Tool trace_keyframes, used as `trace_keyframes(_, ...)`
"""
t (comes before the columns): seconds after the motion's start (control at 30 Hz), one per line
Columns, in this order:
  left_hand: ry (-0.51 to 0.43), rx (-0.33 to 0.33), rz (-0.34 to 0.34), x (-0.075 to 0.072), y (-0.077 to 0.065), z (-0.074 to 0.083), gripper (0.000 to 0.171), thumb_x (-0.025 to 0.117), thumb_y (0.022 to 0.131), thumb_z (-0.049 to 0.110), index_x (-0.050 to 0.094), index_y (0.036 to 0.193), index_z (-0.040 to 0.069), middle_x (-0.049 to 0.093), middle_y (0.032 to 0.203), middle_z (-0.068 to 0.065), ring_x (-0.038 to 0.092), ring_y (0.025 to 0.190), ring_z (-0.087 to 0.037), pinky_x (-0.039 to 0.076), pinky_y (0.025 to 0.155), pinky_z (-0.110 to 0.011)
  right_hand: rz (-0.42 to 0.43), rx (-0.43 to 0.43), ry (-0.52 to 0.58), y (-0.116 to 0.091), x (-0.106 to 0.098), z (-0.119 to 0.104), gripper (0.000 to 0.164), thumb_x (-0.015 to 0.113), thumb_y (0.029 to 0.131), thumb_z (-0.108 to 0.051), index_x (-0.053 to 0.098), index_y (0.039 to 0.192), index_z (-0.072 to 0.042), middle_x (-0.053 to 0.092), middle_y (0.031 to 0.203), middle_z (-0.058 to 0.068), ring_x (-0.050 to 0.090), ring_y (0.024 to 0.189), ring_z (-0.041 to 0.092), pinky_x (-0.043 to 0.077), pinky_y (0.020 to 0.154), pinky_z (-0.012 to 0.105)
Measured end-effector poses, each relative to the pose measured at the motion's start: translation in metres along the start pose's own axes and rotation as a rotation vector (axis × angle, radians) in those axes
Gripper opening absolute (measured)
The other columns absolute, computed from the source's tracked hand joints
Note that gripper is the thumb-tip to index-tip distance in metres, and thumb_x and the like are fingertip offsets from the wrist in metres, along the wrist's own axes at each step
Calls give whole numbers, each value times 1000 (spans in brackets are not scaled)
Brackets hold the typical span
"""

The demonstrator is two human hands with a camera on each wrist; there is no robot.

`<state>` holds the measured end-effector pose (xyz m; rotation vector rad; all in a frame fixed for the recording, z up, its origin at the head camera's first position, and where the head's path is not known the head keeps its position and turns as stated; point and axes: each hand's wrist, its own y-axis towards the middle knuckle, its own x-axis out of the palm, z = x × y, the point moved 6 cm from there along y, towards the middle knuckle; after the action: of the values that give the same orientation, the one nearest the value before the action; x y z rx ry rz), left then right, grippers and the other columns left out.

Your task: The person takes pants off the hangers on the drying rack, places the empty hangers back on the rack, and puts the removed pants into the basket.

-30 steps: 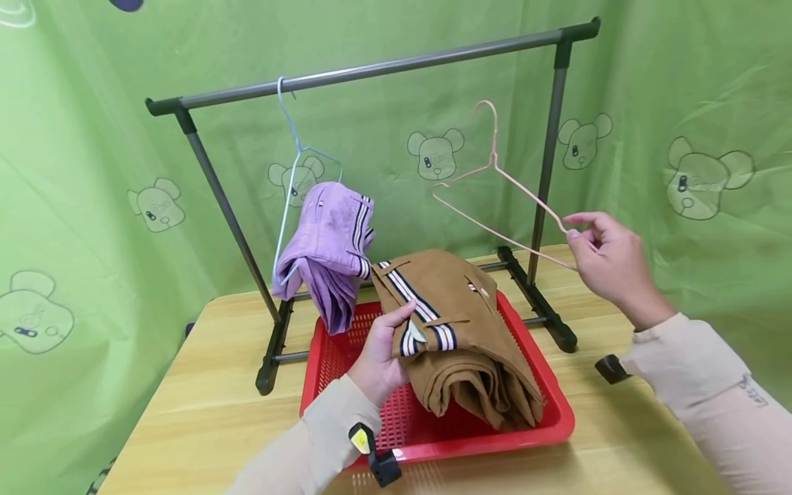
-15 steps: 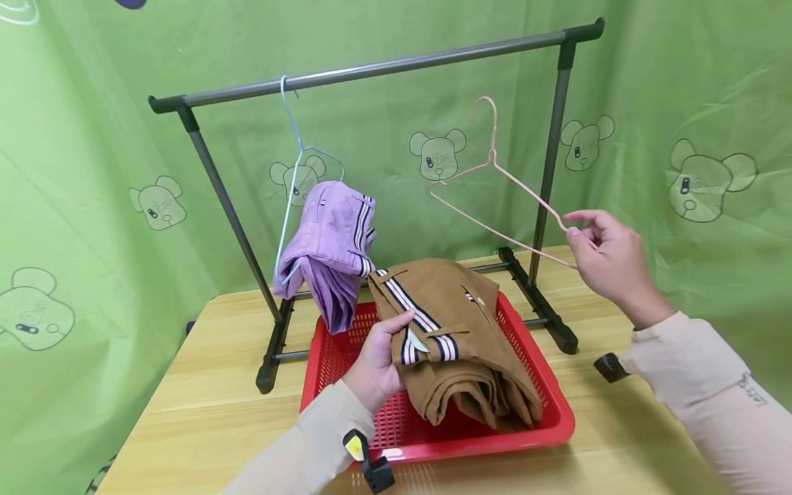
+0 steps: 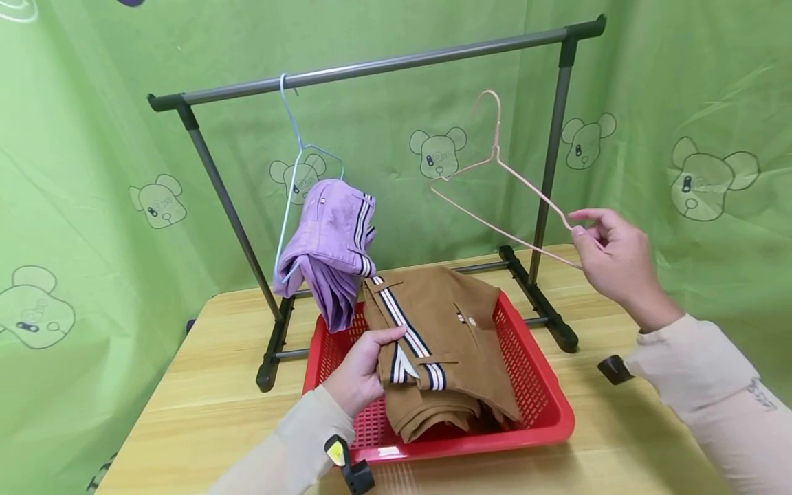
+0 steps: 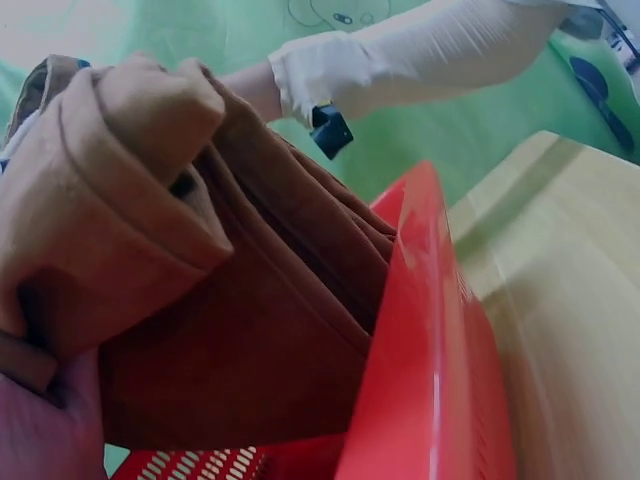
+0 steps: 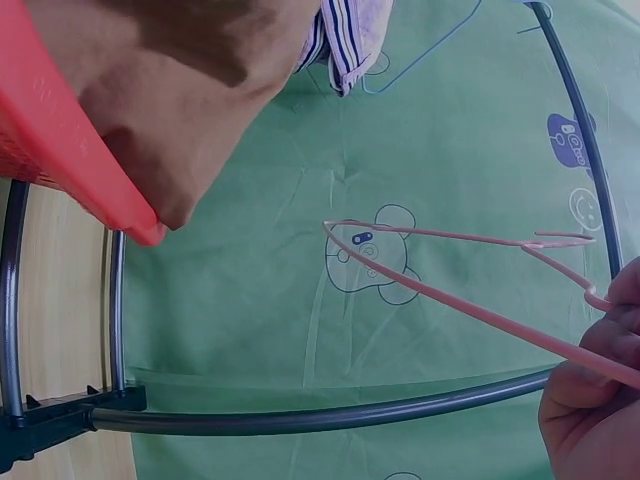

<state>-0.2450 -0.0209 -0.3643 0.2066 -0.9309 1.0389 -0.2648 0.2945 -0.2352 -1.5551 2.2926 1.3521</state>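
My left hand (image 3: pixel 361 368) grips the waistband of folded brown trousers (image 3: pixel 442 323), its thumb on top of the striped band. The trousers rest in the red plastic basket (image 3: pixel 559 426), and their rolled legs show in the left wrist view, overlapping the basket wall (image 4: pixel 425 300). On the right, my right hand (image 3: pixel 619 258) pinches one corner of a pink wire hanger (image 3: pixel 495 155), whose hook points up. That hanger (image 5: pixel 450 300) is bare and stands in the air apart from the trousers. The left hand's fingers under the waistband are hidden.
A metal clothes rack (image 3: pixel 396 67) stands behind the basket on the wooden table (image 3: pixel 204 378). From its bar hangs a blue hanger (image 3: pixel 291 185) carrying folded purple trousers (image 3: pixel 328 227), close beside the brown ones. A green curtain (image 3: pixel 693 103) backs everything.
My left hand has moved down and left, lowering the front of the brown trousers into the basket. The pink hanger has risen slightly, still pinched in my right hand.
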Motion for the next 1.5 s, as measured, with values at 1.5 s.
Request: trace_keyframes(1.5, 562, -33, 248, -54, -8, 29, 23, 56, 91, -1, 43, 110, -1, 64, 88, -15, 69, 77, -28, 57, 74, -48, 2, 14, 11, 5, -5, -22, 26, 48, 100, -14, 58, 119, 0, 53, 72, 8, 42, 53, 14, 34, 38, 23)
